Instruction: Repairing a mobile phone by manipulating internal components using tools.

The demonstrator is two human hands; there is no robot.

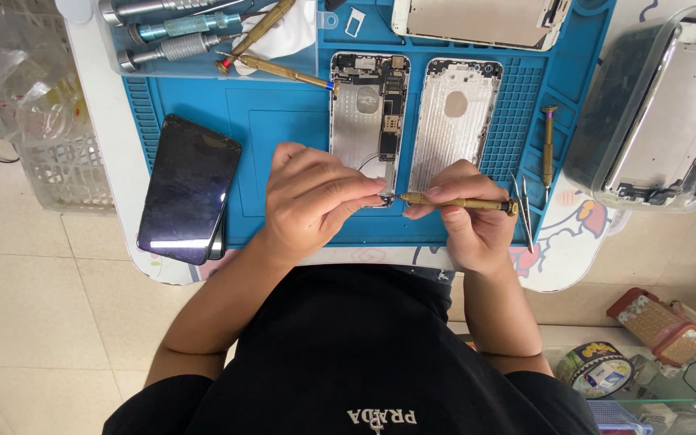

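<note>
Left hand (312, 197) curled over the near end of an opened silver phone chassis with exposed circuit board (368, 113), fingers pinched together on its bottom edge. Right hand (469, 217) just to the right, fingers clamped on a slim brass-coloured screwdriver (457, 203) lying level, tip touching the chassis at its near end. Chassis flat on a blue rubber work mat (283, 121) on the white table (102, 137), an empty silver phone back shell (454, 121) just beside it on the right. Dark-screened phone (189, 187) lying well left, over the mat's edge. Metal tweezers (525, 213) near the right hand. Far left, more screwdrivers with knurled metal handles (175, 28). Far right, a clear plastic box (654, 113) holding phone parts. Near right, on a lower surface, a round roll with a colourful label (598, 370).
</note>
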